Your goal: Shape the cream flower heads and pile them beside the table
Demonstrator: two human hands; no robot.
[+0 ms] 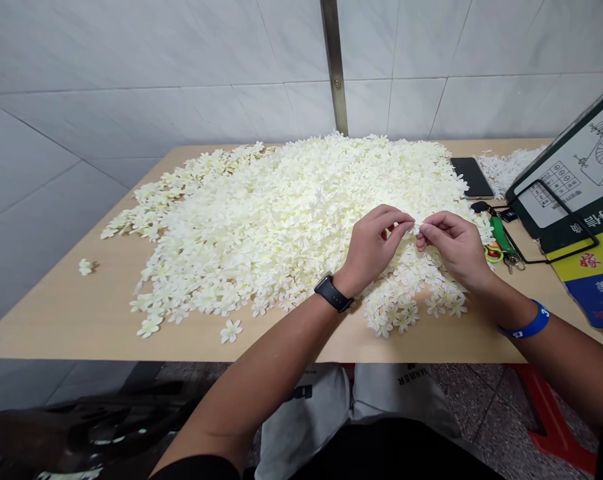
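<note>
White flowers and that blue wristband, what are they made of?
White flowers: probably thin fabric or plastic, matte; so many share the same petal shape. Blue wristband: maybe silicone rubber, smooth; it curves as one solid-coloured band with white marks.

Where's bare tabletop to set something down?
Front-left tabletop, beside the small loose cluster and flower pile; also a thin front strip between the forearms. Crowded: middle, under the pile; right side, with phone, keys, box.

The box (576, 177) at right reads "得信", the blue panel (598, 290) below "美观", and the trousers (401, 397), lower centre, "ANJIER".
</note>
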